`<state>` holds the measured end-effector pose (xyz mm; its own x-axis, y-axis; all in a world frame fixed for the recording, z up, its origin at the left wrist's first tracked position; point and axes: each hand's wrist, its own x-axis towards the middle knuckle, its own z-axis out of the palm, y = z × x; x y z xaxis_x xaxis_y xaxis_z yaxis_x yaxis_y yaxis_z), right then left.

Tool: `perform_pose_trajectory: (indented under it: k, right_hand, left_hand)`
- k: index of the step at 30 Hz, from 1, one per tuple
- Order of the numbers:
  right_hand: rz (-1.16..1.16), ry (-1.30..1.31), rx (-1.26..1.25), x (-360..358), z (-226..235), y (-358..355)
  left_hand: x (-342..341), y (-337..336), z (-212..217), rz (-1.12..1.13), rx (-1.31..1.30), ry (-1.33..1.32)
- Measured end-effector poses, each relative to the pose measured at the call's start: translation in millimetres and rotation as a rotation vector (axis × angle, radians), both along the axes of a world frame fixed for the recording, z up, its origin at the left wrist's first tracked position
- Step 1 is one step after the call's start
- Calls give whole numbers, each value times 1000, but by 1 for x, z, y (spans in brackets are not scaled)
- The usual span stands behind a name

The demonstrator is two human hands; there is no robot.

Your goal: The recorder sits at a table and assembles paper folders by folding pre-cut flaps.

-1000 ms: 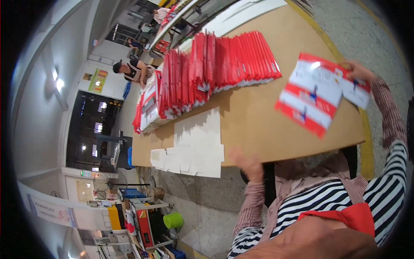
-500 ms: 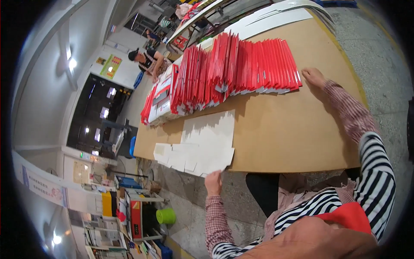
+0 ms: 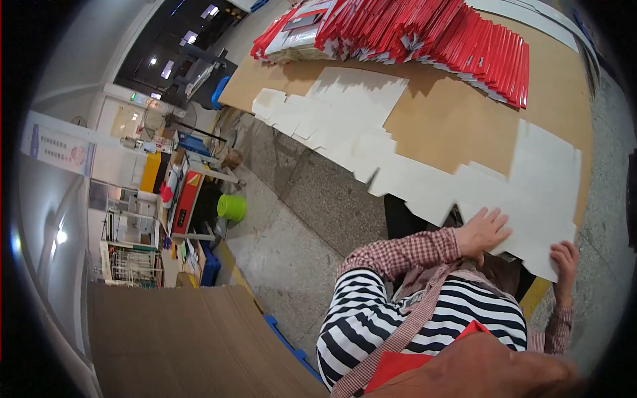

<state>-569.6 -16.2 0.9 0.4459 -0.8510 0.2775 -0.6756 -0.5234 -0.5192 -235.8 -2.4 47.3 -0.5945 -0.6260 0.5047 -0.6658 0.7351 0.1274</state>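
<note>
A flat white die-cut cardboard sheet point(image 3: 531, 179) lies on the right front part of the table, its near edges reaching past the tabletop. My left hand point(image 3: 482, 233) rests on its near part, fingers spread and nothing gripped. At the sheet's near right corner is my right hand point(image 3: 564, 262), with its fingers bent over the edge; its thumb is hidden. Farther left lies another white cut-out area of cardboard point(image 3: 355, 99), whose notched edge runs on toward the first. Whether these are one sheet or overlapping ones, I cannot tell.
A long leaning row of red-and-white folded card pieces point(image 3: 424, 33) stands along the back of the brown tabletop point(image 3: 444, 129). Brown cardboard point(image 3: 199, 331) is at the lower left. A green bucket point(image 3: 231, 207) stands on the floor beside a red-fronted machine point(image 3: 188, 202).
The view has swung, bringing brown cardboard in at lower left. White cardboard now covers the right front of the table. Both hands have moved onto it; the left has opened flat.
</note>
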Motion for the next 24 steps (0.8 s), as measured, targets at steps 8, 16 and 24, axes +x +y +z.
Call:
perform_pose_trajectory:
  k: [8,16,24]
  right_hand:
    - [-330,-345,395,-63,-16,6]
    - [-426,-331,480,-28,-9,-49]
    - [8,0,-151,41,-4,-48]
  left_hand:
    - [-23,-33,-64,-14,529,415]
    - [-31,-90,-53,55,833,561]
    - [-66,-48,-73,29,191,-14]
